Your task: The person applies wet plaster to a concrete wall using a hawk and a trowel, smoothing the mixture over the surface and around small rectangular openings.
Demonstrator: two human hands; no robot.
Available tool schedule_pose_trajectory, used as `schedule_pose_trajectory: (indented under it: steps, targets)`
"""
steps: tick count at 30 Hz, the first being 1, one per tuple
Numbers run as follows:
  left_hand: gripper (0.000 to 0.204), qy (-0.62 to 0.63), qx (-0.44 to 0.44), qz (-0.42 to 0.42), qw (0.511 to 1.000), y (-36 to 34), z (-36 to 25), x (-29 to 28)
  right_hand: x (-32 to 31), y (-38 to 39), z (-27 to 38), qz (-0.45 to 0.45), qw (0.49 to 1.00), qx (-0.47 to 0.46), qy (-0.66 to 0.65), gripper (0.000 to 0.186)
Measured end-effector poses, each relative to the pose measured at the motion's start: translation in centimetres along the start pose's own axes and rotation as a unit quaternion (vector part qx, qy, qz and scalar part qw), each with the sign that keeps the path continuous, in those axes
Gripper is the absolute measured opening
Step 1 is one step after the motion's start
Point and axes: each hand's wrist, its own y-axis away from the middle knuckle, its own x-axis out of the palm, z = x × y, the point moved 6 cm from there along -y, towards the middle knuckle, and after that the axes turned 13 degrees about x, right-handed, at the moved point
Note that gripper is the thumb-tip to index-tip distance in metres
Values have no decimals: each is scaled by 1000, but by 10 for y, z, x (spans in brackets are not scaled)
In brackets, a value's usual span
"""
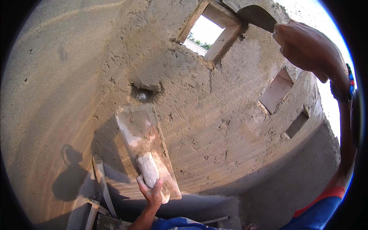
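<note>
My left hand [151, 191] is wrapped round the pale handle of a plastering float [156, 134], a long flat board smeared with mortar. The float is tilted, its upper end near a rough hole [145, 92] in the plastered wall [195, 126]. Raised at the upper right, my right hand [303, 46] is closed round a trowel, whose handle is hidden in the fist. The dark trowel blade [256, 17] lies by the upper right corner of a framed window opening [207, 32].
Two smaller openings [276, 90] [297, 124] sit farther right in the wall. At lower left a wooden plank [102, 184] leans near a wooden frame [94, 214]. Another wall [53, 96] meets this one at the left, with my shadow on it.
</note>
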Motion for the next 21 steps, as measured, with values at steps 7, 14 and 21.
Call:
schedule_pose_trajectory:
  steps: [7, 14, 21]
  targets:
    - [51, 57, -86, 40, 994, 6, -9, 26, -6, 6, -11, 11, 999, 12, 41, 31]
    - [46, 14, -33, 54, 998, 11, 18, 25, -14, 9, -24, 16, 997, 7, 72, 31]
    - [37, 18, 32, 48, 998, 5, 31, 27, -14, 13, -20, 18, 995, 9, 98, 31]
